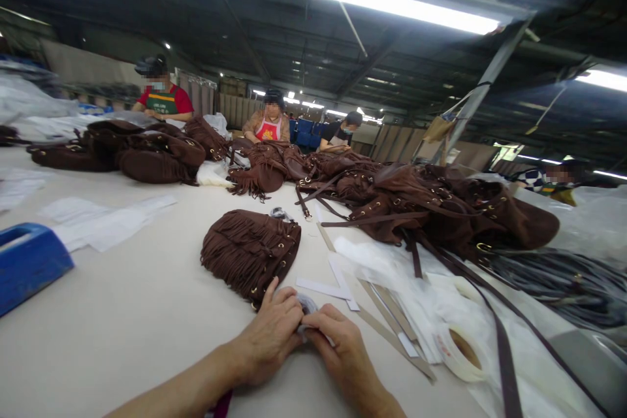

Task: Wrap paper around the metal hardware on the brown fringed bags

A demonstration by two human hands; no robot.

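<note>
My left hand [269, 336] and my right hand [337, 346] meet near the front of a pale work table [137, 313]. Both are closed, pinching one small whitish piece [307, 305] between their fingertips; I cannot make out what it is. Just beyond my hands lies a brown fringed suede bag [247, 249] with metal studs.
A roll of white tape [460, 349] and loose strips [386, 320] lie right of my hands. A heap of brown bags and straps [421, 206] fills the right and far side. A blue plastic item [27, 264] sits at left, white sheets [98, 219] beyond it. Several other people work across the table.
</note>
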